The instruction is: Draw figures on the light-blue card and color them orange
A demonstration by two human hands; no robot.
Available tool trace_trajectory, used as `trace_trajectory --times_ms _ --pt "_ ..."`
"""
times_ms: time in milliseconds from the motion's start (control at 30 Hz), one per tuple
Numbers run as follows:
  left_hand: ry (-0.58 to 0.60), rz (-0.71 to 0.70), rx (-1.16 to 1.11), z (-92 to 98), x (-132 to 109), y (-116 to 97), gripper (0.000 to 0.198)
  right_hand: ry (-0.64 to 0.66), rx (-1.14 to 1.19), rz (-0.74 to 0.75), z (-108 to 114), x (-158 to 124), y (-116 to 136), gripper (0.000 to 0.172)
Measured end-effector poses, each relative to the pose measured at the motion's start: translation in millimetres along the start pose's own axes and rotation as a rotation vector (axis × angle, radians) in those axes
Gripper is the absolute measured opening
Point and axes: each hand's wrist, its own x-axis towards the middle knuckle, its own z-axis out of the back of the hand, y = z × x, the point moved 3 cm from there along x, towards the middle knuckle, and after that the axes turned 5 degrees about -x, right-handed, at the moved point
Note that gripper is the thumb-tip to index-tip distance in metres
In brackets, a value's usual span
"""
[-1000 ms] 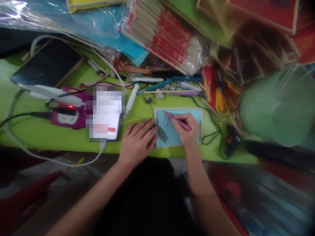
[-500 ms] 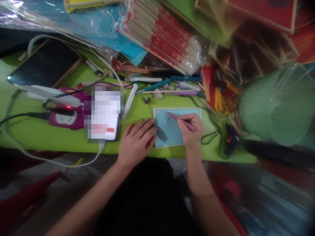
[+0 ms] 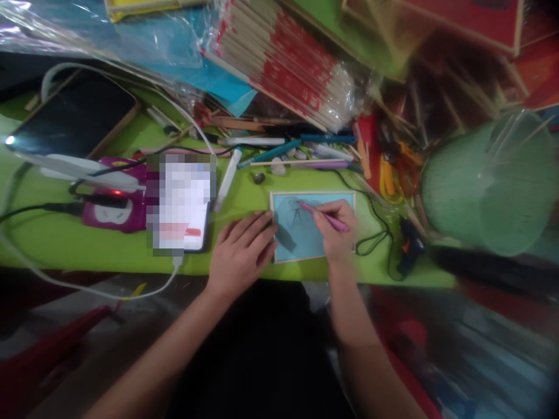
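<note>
A small blue card with a pale wooden frame (image 3: 305,241) lies on the green table (image 3: 65,238) near its front edge. My right hand (image 3: 335,230) is closed round a pink pen (image 3: 325,216), whose tip rests on a dark line drawing in the card's upper left. My left hand (image 3: 242,250) lies flat with fingers stretched out, its fingertips against the card's left edge.
A phone (image 3: 181,203) on a white cable lies left of my hands, beside a purple device (image 3: 109,206) and a dark tablet (image 3: 72,119). Pens, sticks and a wrapped bundle of red-and-white sticks (image 3: 288,70) crowd the back. A green container (image 3: 484,186) stands right; a glue gun (image 3: 406,250) lies nearby.
The pen tip has shifted slightly right and up on the card as the drawing gains lines. My left hand stays in place.
</note>
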Motion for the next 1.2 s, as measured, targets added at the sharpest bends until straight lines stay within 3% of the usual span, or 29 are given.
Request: trace_trajectory --times_ms 700,1200 --pt "0.026 0.036 -0.050 -1.4 -2.0 2.1 0.034 0.001 -0.032 -0.036 -1.8 -1.1 -2.0 0.017" --pt "0.020 0.014 -0.008 -1.0 -1.7 1.2 0.030 -0.113 -0.072 0.025 -1.0 0.4 3.5 0.021"
